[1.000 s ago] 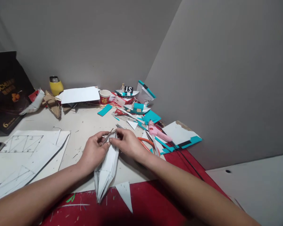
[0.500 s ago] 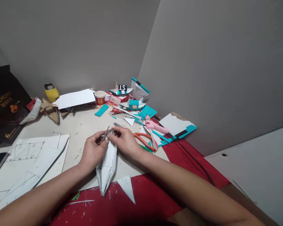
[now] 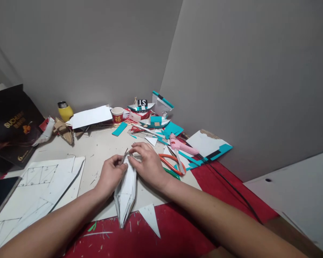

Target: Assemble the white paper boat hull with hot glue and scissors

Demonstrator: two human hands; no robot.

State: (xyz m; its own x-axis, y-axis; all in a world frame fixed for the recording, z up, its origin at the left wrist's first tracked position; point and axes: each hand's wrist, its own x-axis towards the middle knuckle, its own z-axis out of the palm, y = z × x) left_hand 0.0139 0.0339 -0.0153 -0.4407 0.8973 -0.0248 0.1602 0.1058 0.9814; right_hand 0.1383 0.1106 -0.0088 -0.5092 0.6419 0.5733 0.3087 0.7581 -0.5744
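A white model boat (image 3: 127, 184) of cut board, long and narrow with a pointed near end, lies between my hands over the table's front edge. My left hand (image 3: 113, 175) is closed on its far left side, thumb and fingers pinching near the tip. From the other side my right hand (image 3: 148, 163) grips the far end, its thumb on the top and its fingers bent around the tip. A thin dark sliver stands up between the hands; I cannot make out what it is. A white board triangle (image 3: 151, 219) lies right of the boat's near point.
Orange-handled scissors (image 3: 172, 163) and a pink glue gun (image 3: 181, 145) with a black cord lie to the right. Behind stand a paper cup (image 3: 117, 114), small teal model boats (image 3: 154, 122) and a yellow bottle (image 3: 65, 111). Drawn sheets (image 3: 40, 186) and a dark tablet-like slab (image 3: 1, 197) lie left.
The view has shifted, so everything sits slightly further right and lower. My right hand's fingers have lifted and straightened a little at the boat's far end; my left hand keeps its pinch.
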